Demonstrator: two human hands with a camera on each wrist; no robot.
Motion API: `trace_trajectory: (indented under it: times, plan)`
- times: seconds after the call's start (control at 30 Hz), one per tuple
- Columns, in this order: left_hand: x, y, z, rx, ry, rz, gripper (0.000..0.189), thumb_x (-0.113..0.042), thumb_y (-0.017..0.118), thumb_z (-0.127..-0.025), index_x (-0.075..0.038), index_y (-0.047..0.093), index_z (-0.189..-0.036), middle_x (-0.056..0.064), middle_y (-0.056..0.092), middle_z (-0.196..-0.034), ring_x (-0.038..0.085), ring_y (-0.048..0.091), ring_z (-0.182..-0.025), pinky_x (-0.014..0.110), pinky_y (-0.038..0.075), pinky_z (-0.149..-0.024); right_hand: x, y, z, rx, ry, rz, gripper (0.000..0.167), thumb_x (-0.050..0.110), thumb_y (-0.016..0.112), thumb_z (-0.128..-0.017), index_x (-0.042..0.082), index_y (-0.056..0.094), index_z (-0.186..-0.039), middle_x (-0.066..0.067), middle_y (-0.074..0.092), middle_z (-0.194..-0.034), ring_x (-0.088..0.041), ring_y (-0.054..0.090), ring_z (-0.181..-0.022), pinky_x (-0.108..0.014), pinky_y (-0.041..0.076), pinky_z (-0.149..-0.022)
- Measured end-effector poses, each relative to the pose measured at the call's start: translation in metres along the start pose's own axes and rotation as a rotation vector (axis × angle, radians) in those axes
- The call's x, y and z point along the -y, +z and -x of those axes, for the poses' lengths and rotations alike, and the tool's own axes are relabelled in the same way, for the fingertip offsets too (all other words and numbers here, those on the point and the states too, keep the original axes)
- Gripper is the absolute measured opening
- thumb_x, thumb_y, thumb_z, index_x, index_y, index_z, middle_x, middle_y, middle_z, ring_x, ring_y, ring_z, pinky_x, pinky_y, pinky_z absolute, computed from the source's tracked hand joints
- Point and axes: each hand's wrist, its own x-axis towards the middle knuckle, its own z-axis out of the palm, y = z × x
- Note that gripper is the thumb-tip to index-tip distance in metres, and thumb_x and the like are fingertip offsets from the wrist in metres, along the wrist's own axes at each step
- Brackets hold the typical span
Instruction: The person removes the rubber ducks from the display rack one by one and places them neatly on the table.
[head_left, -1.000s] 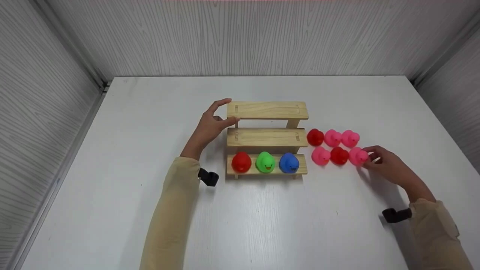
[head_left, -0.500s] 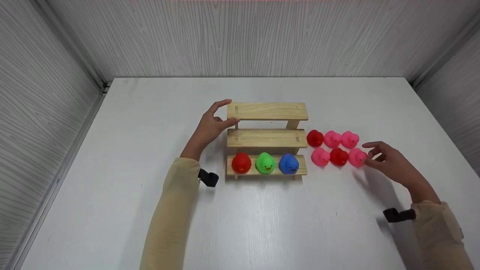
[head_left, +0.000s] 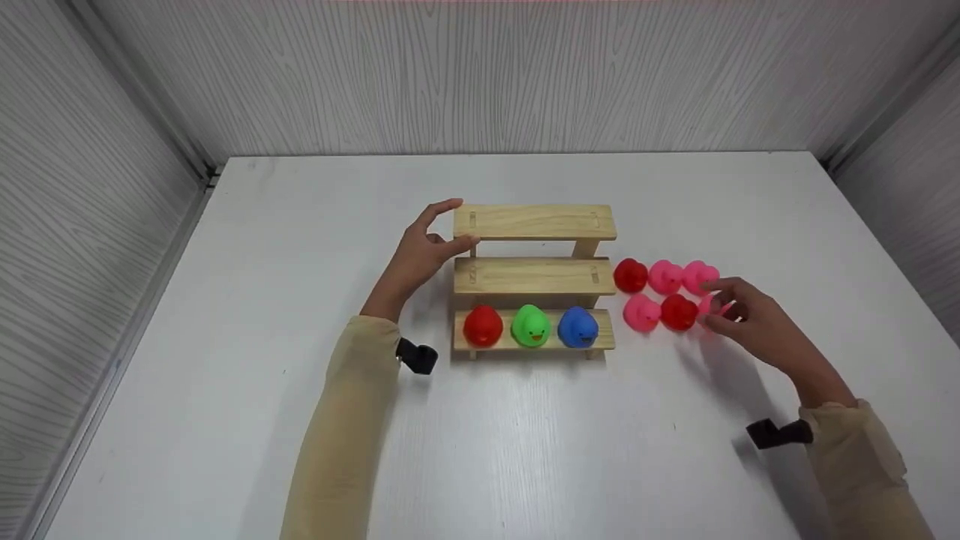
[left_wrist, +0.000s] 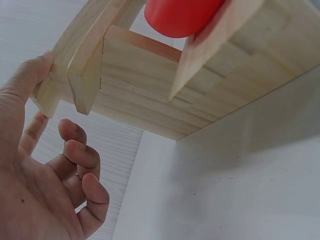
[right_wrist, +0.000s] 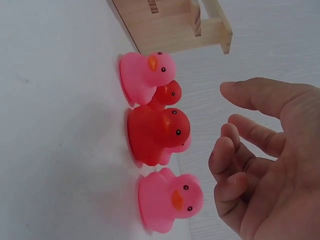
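My left hand (head_left: 418,251) grips the left end of the top step of a three-step wooden stand (head_left: 540,276), thumb at the front edge and index finger at the back. On the bottom step sit a red rubber duck (head_left: 483,327), a green one (head_left: 531,327) and a blue one (head_left: 578,328). My right hand (head_left: 750,322) holds nothing; its thumb and index finger are spread over the front row of loose ducks. It partly hides the rightmost pink duck (right_wrist: 170,200) in the head view. Beside that one is a red duck (head_left: 679,312).
Right of the stand, the loose ducks stand in two rows. The back row has a red duck (head_left: 631,276) close to the stand and two pink ones, one of them a pink duck (head_left: 664,277). Another pink duck (head_left: 642,312) is in front. A panelled wall (head_left: 525,75) rises behind the table.
My right hand was at the rightmost front pink duck, drew slightly right off it, then moved left and now overlaps it. The left hand, stand and ducks have stayed put.
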Motion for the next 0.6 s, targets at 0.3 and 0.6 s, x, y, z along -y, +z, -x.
trace_trajectory:
  times: [0.3,0.6]
  plan:
    - [-0.001,-0.001,0.001,0.003,-0.007,0.003,0.066,-0.039,0.074,-0.083,-0.035,0.043,-0.142,0.004,0.056,-0.091,0.014,0.045,-0.070,0.027,0.035,-0.066,0.020,0.018,0.000,-0.030,-0.034,-0.036,0.045,0.021,0.066,-0.091,0.005,0.050,-0.129,-0.005,0.052,-0.099,-0.015,0.054,-0.079,-0.020,0.049,-0.065]
    - [0.000,-0.002,0.001,-0.003,-0.012,0.001,0.067,-0.039,0.073,-0.084,-0.035,0.042,-0.143,0.005,0.057,-0.089,0.017,0.046,-0.075,0.029,0.035,-0.067,0.044,0.037,-0.003,0.028,-0.054,-0.142,0.050,0.020,0.071,-0.088,0.006,0.049,-0.131,-0.004,0.053,-0.096,-0.014,0.054,-0.081,-0.019,0.049,-0.067]
